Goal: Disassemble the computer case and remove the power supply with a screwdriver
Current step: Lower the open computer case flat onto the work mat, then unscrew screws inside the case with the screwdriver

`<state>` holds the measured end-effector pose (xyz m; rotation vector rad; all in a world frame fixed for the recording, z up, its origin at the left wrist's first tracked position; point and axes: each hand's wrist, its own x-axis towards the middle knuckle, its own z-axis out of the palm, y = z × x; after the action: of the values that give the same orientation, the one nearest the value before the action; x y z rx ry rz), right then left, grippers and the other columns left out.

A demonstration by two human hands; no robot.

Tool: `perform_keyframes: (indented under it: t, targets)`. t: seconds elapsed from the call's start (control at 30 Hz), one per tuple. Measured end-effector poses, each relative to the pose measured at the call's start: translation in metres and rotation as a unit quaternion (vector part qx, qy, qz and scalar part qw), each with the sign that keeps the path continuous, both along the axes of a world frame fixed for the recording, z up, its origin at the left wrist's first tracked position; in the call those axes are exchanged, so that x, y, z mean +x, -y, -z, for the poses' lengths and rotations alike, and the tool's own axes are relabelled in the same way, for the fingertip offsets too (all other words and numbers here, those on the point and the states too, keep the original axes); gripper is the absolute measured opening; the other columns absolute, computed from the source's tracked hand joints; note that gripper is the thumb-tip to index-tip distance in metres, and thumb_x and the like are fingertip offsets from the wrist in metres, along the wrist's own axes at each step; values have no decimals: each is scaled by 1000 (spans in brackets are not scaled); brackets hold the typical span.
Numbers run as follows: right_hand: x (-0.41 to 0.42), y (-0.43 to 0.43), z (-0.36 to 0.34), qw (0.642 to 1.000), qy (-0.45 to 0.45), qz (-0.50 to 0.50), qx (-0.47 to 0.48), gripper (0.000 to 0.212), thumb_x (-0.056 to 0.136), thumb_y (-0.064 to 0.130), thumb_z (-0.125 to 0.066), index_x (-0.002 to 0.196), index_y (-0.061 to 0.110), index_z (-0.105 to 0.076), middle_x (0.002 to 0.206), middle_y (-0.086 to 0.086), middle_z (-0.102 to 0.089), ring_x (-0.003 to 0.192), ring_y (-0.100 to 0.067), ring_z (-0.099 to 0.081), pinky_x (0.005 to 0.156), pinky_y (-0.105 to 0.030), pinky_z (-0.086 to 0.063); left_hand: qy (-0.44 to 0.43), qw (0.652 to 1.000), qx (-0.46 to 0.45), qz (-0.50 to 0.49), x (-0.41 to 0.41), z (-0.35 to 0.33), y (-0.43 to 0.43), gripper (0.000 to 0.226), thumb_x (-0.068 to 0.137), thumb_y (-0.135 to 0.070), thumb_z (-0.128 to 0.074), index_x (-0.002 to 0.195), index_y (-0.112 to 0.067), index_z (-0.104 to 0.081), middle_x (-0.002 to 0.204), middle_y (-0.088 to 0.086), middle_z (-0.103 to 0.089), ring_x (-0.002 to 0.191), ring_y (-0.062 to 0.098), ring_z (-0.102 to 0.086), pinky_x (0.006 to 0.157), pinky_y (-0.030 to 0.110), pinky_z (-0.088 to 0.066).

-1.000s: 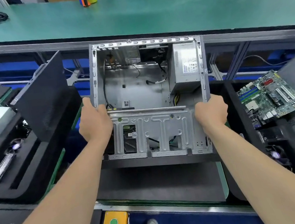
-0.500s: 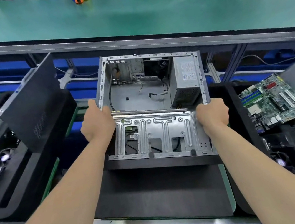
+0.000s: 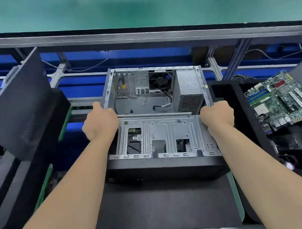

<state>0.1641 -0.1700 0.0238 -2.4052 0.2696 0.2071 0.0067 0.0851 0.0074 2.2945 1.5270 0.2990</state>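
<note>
Open computer case (image 3: 157,131) over a black mat (image 3: 162,208), green bench (image 3: 128,8) beyond

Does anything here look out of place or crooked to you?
The green motherboard on the right lies tilted across its black tray, not flat. In the open case, gripped by the left hand and right hand, loose cables lie unplugged.

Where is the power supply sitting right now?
In the head view, the power supply sits inside the open case, in its far right corner, right of the black fan and just beyond the right hand.
</note>
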Motion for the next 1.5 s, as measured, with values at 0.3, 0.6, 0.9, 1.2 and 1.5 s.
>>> perform_keyframes:
  t: [0.3, 0.6, 0.9, 1.2, 1.5]
  targets:
    - [0, -2, 4, 999, 1, -27, -44, 29, 93, 34, -63, 100, 6, -61, 98, -9, -67, 86, -33, -63, 75, -38, -49, -17, 1000, 20, 4, 4, 1, 8, 34, 98, -35, -38, 119, -9, -45, 108, 15, -64, 79, 32, -53, 70, 40, -39]
    - [-40, -9, 10, 923, 182, -262, -215, 71, 111, 37, -37, 167, 2, -13, 174, -25, -14, 160, -41, -18, 127, -52, -22, -103, 974, 119, 165, -14, -1, 38, 60, 108, -46, -17, 163, -23, -14, 166, 27, -8, 146, 42, -30, 115, 51, -31]
    - [-67, 1, 5, 875, 98, -415, -230, 74, 112, 52, -25, 171, 13, -4, 177, -18, 4, 164, -34, 8, 132, -48, 5, -137, 952, 35, 271, -39, -12, 41, 59, 107, -43, -16, 163, -26, -12, 170, 10, 4, 157, 27, 4, 126, 49, -3]
    - [-160, -8, -3, 872, 106, -475, -62, 46, 108, 37, -48, 141, 7, -58, 148, -15, -48, 137, -37, -48, 112, -47, -42, -33, 958, 120, 257, -108, -8, 105, 49, 109, -27, -32, 155, -9, -35, 156, 18, -34, 145, 34, -30, 116, 43, -27]
    - [-271, -22, 13, 809, 188, -555, 48, 31, 96, 7, -60, 123, 5, -74, 160, -16, -48, 156, -34, -35, 124, -44, -32, 43, 974, -10, 222, -215, 13, 141, 61, 105, -25, -44, 162, -27, -22, 171, 6, 1, 156, 28, -14, 117, 50, -30]
